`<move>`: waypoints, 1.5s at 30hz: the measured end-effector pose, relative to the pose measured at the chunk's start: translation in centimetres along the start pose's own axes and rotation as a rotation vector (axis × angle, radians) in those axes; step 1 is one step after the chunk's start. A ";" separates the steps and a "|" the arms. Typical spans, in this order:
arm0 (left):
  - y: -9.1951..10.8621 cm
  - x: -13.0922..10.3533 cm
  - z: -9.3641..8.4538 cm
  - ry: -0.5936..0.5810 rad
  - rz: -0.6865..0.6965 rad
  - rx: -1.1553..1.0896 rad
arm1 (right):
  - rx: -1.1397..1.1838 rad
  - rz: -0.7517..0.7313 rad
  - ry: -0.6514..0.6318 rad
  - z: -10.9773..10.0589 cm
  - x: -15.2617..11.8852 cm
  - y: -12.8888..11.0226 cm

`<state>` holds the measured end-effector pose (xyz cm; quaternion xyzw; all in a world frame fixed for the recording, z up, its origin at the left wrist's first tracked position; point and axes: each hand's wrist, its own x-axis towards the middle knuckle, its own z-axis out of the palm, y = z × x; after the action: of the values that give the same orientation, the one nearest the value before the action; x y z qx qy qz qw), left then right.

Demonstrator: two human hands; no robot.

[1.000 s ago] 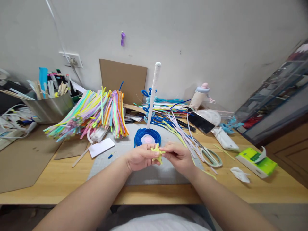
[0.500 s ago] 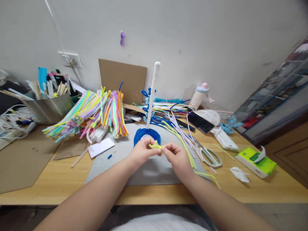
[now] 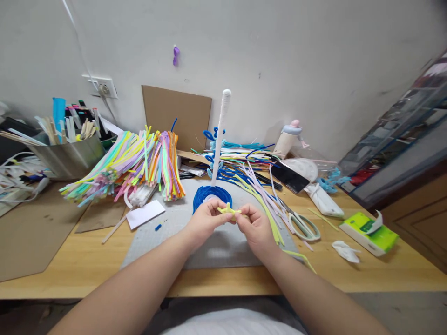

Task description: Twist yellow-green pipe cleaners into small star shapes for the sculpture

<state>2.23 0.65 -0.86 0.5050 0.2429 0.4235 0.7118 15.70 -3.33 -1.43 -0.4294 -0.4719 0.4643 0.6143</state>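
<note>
A small yellow piece of bent pipe cleaner [image 3: 227,209] is pinched between the fingers of both hands above the grey mat [image 3: 216,253]. My left hand [image 3: 209,218] grips its left side, thumb below. On its right side, my right hand [image 3: 255,227] closes thumb and fingers. Just behind the hands sits a round blue coiled base [image 3: 199,196] with a white wrapped stick [image 3: 219,139] standing up from it. Blue loops [image 3: 211,135] show beside the stick. Yellow pipe cleaners [image 3: 260,204] lie to the right of the hands.
Scissors [image 3: 303,225], a phone [image 3: 289,177], a green tissue pack [image 3: 370,232] and a crumpled tissue [image 3: 345,251] lie on the right. A large bundle of coloured pipe cleaners [image 3: 132,163], a white card [image 3: 145,214] and a metal container [image 3: 70,156] are on the left.
The yellow piece has turned slightly between the fingers, and its points show more clearly. Both hands keep hold of it. The whole view has shifted a little.
</note>
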 end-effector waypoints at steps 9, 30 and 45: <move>-0.1 0.7 -0.9 0.039 -0.050 0.180 | -0.099 0.023 -0.014 -0.7 0.6 0.8; 1.0 0.1 -0.7 0.016 -0.231 -0.250 | 0.037 0.119 -0.218 -1.9 1.3 0.2; 1.5 0.9 -1.4 0.282 0.099 -0.067 | 0.140 0.212 -0.085 1.3 3.5 -0.8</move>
<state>1.06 2.37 0.07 0.4277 0.3008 0.5328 0.6653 15.00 0.05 0.25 -0.4130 -0.4159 0.5760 0.5697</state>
